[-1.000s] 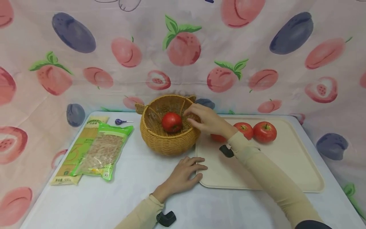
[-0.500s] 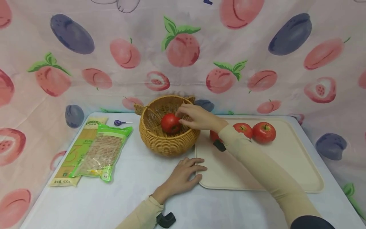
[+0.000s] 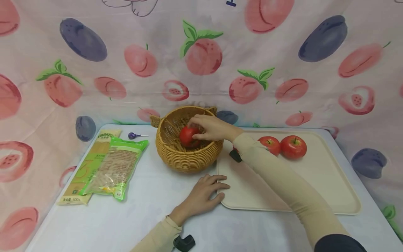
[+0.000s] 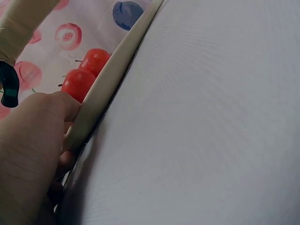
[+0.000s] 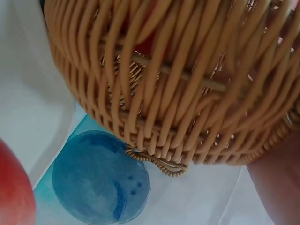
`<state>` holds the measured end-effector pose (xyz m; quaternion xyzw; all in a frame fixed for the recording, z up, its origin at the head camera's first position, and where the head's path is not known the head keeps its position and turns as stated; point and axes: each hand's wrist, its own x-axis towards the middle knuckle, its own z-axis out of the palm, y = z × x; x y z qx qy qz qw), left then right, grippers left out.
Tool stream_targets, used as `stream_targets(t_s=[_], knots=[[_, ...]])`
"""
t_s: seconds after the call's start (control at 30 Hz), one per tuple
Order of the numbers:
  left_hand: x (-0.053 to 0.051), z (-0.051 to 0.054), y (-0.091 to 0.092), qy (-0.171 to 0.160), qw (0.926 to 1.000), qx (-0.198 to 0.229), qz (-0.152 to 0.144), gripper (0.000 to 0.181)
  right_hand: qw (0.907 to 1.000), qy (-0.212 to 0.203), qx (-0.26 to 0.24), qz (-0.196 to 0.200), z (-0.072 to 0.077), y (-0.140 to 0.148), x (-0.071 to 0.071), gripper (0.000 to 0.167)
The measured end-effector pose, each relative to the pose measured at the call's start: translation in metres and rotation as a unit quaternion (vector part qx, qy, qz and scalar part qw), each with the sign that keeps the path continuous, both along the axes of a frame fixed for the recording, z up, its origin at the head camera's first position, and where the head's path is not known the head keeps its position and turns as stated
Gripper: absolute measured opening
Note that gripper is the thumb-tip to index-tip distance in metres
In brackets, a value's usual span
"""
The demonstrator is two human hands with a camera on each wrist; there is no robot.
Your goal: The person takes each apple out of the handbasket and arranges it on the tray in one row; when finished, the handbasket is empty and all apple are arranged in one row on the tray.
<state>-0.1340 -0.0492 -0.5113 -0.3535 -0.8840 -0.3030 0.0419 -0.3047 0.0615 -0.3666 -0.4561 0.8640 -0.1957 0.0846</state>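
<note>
My right hand [image 3: 215, 127] reaches over the rim of a round wicker basket [image 3: 185, 160]. Its fingers and thumb grip a red apple [image 3: 187, 137] inside the basket. The basket's woven wall [image 5: 154, 93] fills most of the right wrist view and largely hides that apple. My left hand [image 3: 201, 196] rests with spread fingers on the left edge of a beige tray [image 3: 324, 178]. In the left wrist view the left hand [image 4: 33, 145] lies against the tray's rim [image 4: 112, 70]. On the tray sit red apples [image 3: 293, 147], partly covered by the right sleeve.
A green and clear bag of brown dry food [image 3: 114, 166] overlaps a yellow-green packet [image 3: 91, 150] at the left. Behind them lies a purple-wrapped lollipop [image 3: 133, 135]. A fruit-print cloth [image 3: 207, 80] hangs behind the white table [image 3: 151, 196].
My right hand has moved left and deeper into the basket, from beside the apple to holding it. The left hand has stayed at the tray's edge.
</note>
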Motion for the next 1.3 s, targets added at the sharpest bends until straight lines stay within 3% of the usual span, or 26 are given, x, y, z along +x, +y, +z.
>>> stream_targets(t_s=[0.3, 0.5, 0.7, 0.97, 1.3], knots=[[-0.002, -0.003, -0.003, 0.011, 0.9999, 0.006, 0.000, 0.027, 0.9946, 0.015, 0.103, -0.002, -0.003, -0.024, -0.009, 0.059], [-0.002, -0.004, -0.001, 0.020, 0.9998, 0.003, -0.003, 0.027, 0.9852, -0.034, 0.166, -0.029, -0.007, -0.028, -0.013, 0.088], [-0.001, -0.005, 0.000, 0.015, 0.9999, 0.000, -0.002, 0.028, 0.9756, -0.056, 0.210, -0.029, -0.011, -0.034, -0.016, 0.088], [0.000, -0.004, 0.000, 0.015, 0.9999, -0.002, -0.001, 0.028, 0.9783, -0.046, 0.200, -0.029, -0.015, -0.035, -0.016, 0.078], [-0.001, -0.006, 0.000, 0.019, 0.9998, -0.002, -0.001, 0.027, 0.9801, -0.049, 0.192, -0.019, -0.016, -0.035, -0.015, 0.082]])
